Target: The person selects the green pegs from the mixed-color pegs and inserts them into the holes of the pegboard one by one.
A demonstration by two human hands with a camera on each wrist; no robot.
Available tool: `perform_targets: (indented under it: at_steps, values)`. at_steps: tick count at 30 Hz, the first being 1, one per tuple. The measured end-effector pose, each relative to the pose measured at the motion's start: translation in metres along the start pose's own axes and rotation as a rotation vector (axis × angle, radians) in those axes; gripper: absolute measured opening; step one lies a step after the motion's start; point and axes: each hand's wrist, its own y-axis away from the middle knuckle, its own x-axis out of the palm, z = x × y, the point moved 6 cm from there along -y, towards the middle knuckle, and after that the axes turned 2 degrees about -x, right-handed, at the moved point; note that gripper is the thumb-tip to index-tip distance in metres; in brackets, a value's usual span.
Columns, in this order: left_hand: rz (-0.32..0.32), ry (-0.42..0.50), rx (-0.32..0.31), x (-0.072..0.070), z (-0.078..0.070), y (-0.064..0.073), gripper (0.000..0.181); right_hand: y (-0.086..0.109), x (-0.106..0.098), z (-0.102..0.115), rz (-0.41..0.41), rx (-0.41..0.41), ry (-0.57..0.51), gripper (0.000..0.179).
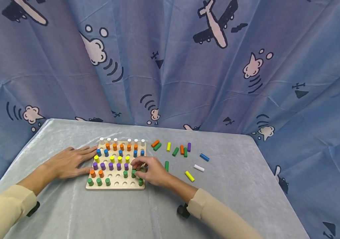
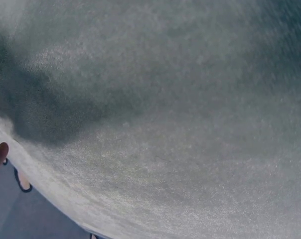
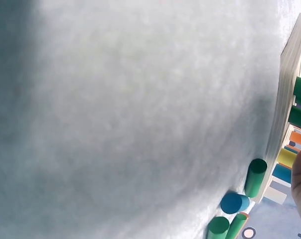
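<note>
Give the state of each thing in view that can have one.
Pale wooden pegboard: flat, partly filled.
Coloured cylindrical pegs in the board: upright.
Loose coloured cylindrical pegs: lying on their sides.
Left hand: fingers extended, at board's left edge.
Right hand: fingers bent over board, grip unclear.
Grey tablecloth: spread out.
Blue airplane-print curtain: hanging in folds.

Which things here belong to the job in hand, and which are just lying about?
Likely the job:
- pegboard
- pegs standing in it
- loose pegs to its right
- left hand
- right hand

Likely just around:
- grey cloth
- airplane-print curtain
</note>
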Motion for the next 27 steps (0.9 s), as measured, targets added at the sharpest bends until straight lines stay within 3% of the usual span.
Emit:
perform_targets:
  at_steps: [4, 9, 19, 27]
  values:
    - [0.008, 0.003, -0.007, 0.0, 0.0, 0.0, 0.075, 0.001, -0.01, 0.0, -0.005, 0.003, 0.008, 0.026]
    - [0.011, 0.006, -0.008, 0.0, -0.001, 0.0, 0.075, 0.0, -0.04, -0.007, -0.075, 0.039, 0.054, 0.026]
    - [0.003, -0.007, 0.003, 0.0, -0.001, 0.001, 0.074, 0.009, -0.1, -0.057, -0.177, 0.211, 0.149, 0.03]
    - [-0.001, 0.003, -0.001, 0.0, -0.002, 0.0, 0.073, 0.026, -0.131, -0.088, -0.237, 0.25, 0.176, 0.033]
